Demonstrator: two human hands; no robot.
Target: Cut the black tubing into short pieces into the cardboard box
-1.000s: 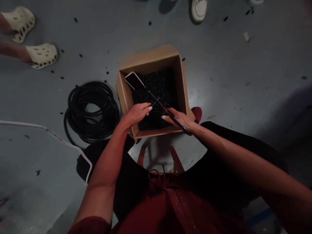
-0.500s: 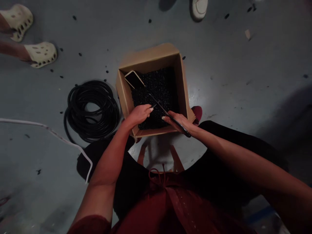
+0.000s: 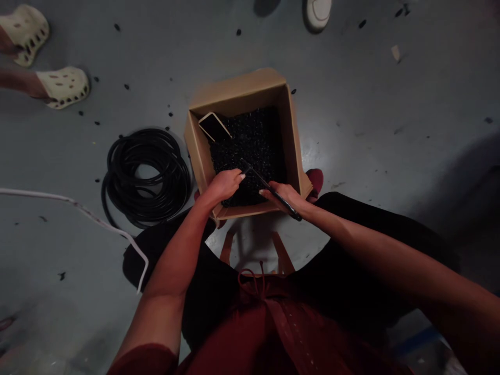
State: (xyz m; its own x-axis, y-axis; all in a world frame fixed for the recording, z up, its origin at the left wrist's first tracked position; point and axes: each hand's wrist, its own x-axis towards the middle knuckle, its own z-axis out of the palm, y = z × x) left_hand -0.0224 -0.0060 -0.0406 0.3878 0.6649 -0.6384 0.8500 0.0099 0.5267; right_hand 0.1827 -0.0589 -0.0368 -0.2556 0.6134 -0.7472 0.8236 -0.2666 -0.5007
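An open cardboard box (image 3: pixel 294 139) stands on the grey floor, filled with small black pieces (image 3: pixel 253 140). My right hand (image 3: pixel 284 195) is closed round a long dark tool, apparently scissors (image 3: pixel 269 190), whose tip points into the box. My left hand (image 3: pixel 222 185) hovers over the near left of the box, fingers pinched on a thin black piece of tube just at the tool's tip. A phone (image 3: pixel 213 126) leans in the box's far left corner.
A coil of black tube (image 3: pixel 145 177) lies left of the box. A white cable (image 3: pixel 78 211) crosses the floor at left. Other people's feet in pale shoes (image 3: pixel 62 86) stand at the top left, another shoe (image 3: pixel 318 13) at the top. Black bits litter the floor.
The tool's tip has drawn back from the middle of the box toward my left hand's fingers. Both hands stayed over the near edge of the box.
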